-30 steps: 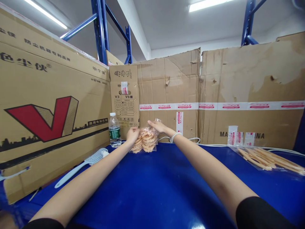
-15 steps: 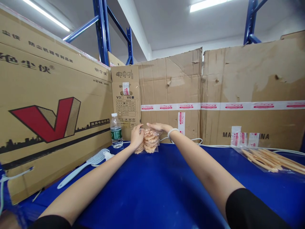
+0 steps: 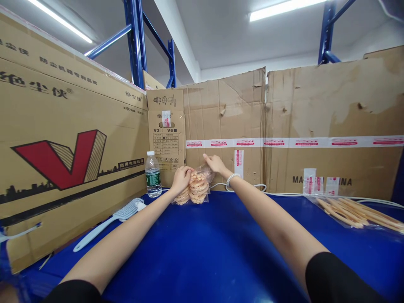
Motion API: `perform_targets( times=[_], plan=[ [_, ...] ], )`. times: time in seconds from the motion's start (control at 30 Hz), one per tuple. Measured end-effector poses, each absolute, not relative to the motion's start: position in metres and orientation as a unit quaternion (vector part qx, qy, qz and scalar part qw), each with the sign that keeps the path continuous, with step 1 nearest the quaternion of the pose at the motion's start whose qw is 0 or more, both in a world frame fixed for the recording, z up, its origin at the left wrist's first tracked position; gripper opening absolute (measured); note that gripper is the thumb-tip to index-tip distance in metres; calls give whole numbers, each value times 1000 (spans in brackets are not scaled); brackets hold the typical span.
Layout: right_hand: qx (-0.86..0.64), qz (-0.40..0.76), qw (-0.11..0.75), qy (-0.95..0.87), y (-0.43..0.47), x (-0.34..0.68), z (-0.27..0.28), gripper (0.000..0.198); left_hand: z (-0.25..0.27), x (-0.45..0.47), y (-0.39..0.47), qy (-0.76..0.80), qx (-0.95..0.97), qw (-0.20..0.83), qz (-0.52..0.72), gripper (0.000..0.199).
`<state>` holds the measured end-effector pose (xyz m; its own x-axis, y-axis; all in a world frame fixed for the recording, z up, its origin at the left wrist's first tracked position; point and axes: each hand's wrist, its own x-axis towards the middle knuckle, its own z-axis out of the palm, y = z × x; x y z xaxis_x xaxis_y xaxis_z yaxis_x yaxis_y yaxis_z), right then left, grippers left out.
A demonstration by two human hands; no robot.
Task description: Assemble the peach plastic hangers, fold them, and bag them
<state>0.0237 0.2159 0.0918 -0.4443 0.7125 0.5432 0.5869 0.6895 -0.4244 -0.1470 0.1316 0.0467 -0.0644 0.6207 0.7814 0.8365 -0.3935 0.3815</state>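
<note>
A clear plastic bag of round, ridged pinkish-orange crisps (image 3: 198, 189) stands on the blue tabletop, its contents in two stacks. My left hand (image 3: 182, 178) is closed on the upper left of the bag, fingers curled over its top. At the bag's upper right is my right hand (image 3: 217, 164), wearing a white bead bracelet. One of its fingers sticks up apart from the others, and the hand touches or nearly touches the crinkled plastic; the remaining fingers are partly hidden. To the left stands a water bottle (image 3: 153, 176) with a green label and white cap.
A light blue hairbrush (image 3: 110, 219) lies by the large cardboard box (image 3: 123, 126) on the left. More cardboard (image 3: 224, 113) walls the back, with a white cable (image 3: 280, 194) along its foot. Long tan sticks in a plastic bag (image 3: 356, 211) lie at the right.
My right hand has shifted right and slightly up from over the bag's top, one finger now raised. The left hand stays at the bag, whose upper plastic shows more.
</note>
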Motion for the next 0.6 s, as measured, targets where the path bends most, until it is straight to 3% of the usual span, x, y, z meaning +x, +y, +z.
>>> perform_targets(
  times=[0.1,0.3,0.6],
  plan=[
    [-348,126,381,-847,205,38,99,80,50,-147,132,-552,-670,94,-486,24],
    [-315,181,348,-864,191,54,102,40,57,-150,137,-566,-667,71,-480,21],
    [-454,103,467,-752,207,56,99,29,52,-150,139,-564,-636,96,-518,17]
  ],
)
